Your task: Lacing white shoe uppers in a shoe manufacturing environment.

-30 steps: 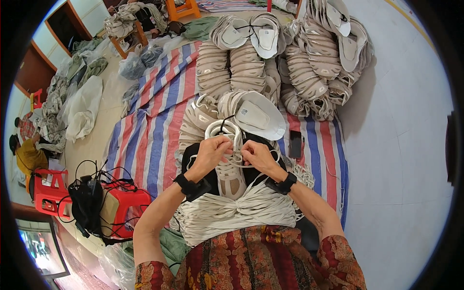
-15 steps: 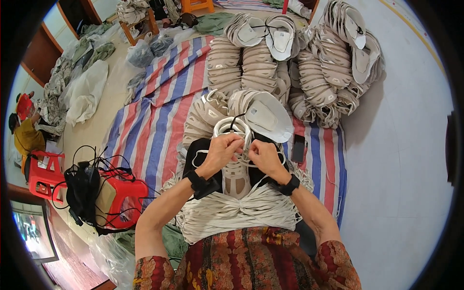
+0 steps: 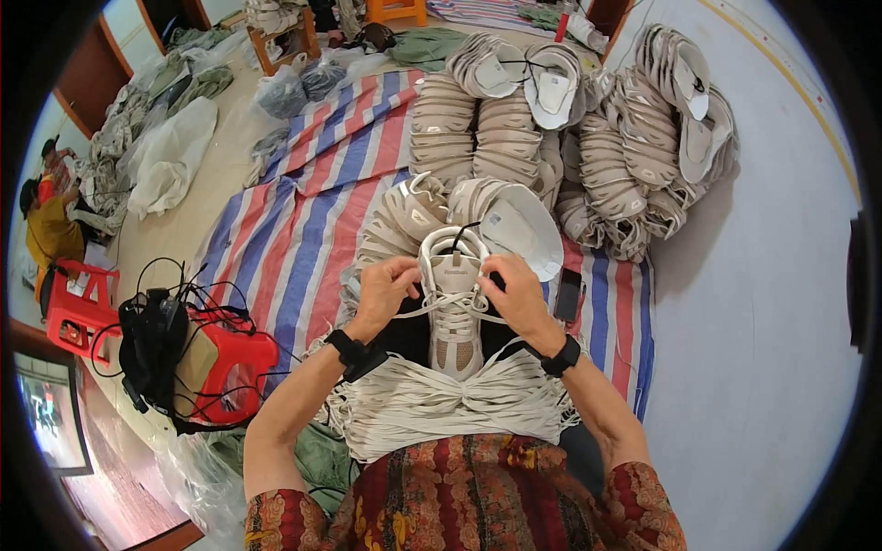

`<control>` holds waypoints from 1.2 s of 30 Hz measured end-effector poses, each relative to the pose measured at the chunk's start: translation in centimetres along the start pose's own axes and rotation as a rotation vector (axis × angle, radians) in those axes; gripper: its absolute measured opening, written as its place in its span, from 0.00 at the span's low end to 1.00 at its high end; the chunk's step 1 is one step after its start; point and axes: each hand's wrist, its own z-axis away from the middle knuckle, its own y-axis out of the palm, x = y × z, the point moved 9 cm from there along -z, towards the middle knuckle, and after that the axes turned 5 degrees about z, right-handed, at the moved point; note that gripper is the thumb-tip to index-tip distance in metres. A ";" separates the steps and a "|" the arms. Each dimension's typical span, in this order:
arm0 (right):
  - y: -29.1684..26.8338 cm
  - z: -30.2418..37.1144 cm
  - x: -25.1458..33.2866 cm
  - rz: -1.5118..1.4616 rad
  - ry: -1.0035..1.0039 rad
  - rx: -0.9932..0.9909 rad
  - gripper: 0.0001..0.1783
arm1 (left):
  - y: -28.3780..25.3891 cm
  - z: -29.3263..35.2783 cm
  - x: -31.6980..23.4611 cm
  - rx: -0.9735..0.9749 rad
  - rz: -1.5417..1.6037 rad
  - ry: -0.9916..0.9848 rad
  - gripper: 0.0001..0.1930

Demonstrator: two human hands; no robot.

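A beige and white shoe upper [image 3: 457, 326] stands toe toward me over my lap, its white shoelace [image 3: 453, 301] crossed through the upper eyelets below the tongue. At its left side my left hand [image 3: 378, 296] is closed in a pinch on one lace end. My right hand [image 3: 520, 296] pinches the lace at the right edge of the opening, its fingertips close to the collar. A thick bundle of loose white shoelaces [image 3: 450, 404] lies across my lap. Just beyond the shoe sits a nested stack of similar uppers [image 3: 524, 230].
More tied stacks of uppers [image 3: 441, 129] stand farther off, with another pile [image 3: 634, 147] at right. They lie on a striped sheet [image 3: 276, 239]. A phone [image 3: 568, 296] is at my right. A red stool [image 3: 239, 372] holds a black bag with cables [image 3: 156, 340] at left. A person [image 3: 55, 225] sits far left.
My hands have drawn apart from above the shoe to its two sides, uncovering the tongue and the crossed lace. The whole view has shifted slightly.
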 end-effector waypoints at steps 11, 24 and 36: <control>4.8 -0.4 4.1 0.211 -0.286 0.100 0.10 | 1.3 1.4 2.9 0.227 0.014 -0.057 0.07; 5.2 -0.6 4.8 0.172 -0.337 0.162 0.14 | 2.5 1.6 -2.2 0.113 -0.643 0.550 0.06; 5.9 -2.0 3.9 0.345 -0.462 0.067 0.02 | 2.0 1.4 -1.0 0.095 -0.227 0.364 0.04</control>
